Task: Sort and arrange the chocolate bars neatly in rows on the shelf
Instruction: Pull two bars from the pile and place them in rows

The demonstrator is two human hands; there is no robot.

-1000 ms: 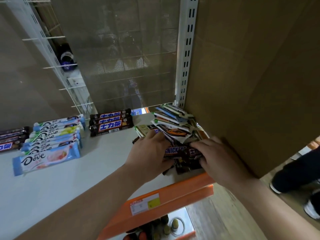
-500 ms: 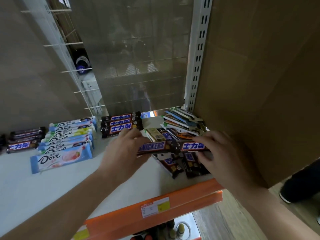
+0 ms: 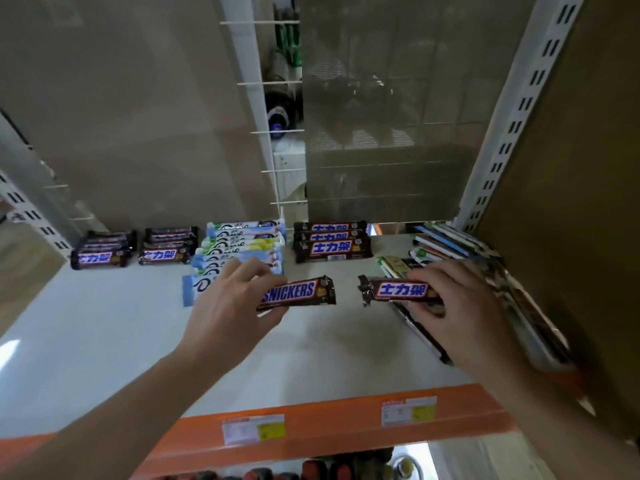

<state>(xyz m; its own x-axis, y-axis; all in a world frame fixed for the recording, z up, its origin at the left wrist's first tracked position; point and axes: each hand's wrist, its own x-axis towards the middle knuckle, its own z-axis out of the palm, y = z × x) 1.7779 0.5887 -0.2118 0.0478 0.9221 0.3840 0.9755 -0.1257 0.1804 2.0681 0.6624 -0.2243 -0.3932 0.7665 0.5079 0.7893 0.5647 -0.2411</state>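
A brown bar (image 3: 298,292) is pinched at one end by the left hand (image 3: 228,306). A second bar (image 3: 398,291) is pinched by the right hand (image 3: 460,306). Both are held just above the white shelf (image 3: 104,341). They look light and stiff, with slippery wrappers, so the middle is best gripped. Neat rows (image 3: 332,245) are seen behind, and a messy pile (image 3: 446,240), maybe leaning, at the right.

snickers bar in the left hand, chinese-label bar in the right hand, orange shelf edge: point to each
Snickers bar (image 3: 298,292): head view, on the SNICKERS lettering.
Chinese-label bar (image 3: 401,290): head view, on its blue label.
Orange shelf edge (image 3: 332,427): head view, bare strip between price tags.
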